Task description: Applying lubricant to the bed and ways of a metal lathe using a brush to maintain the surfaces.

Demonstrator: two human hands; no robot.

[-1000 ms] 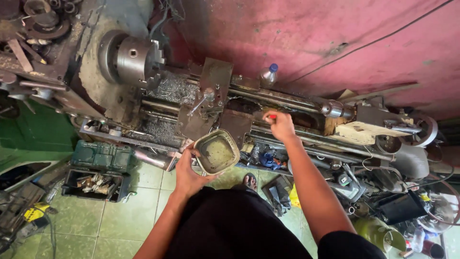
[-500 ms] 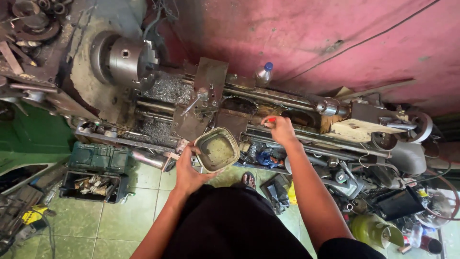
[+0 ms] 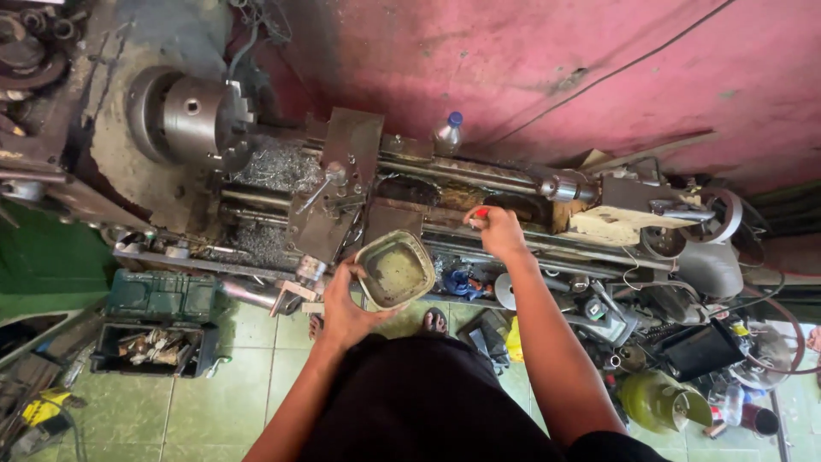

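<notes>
I stand at a grimy metal lathe and look straight down on it. My left hand grips the rim of a dirty squarish metal container with a murky greenish inside, held over the lathe's front edge. My right hand is closed on a small tool with a red handle, reaching onto the lathe bed to the right of the carriage. The lathe chuck is at the upper left. Metal shavings lie on the bed.
A plastic bottle stands behind the bed by the pink wall. A dark green toolbox with parts sits open on the green tiled floor at left. Cluttered tools, a handwheel and a yellow-green jug crowd the right side.
The view has shifted slightly. My right hand has moved a little left along the bed. My left hand still holds the container in about the same place.
</notes>
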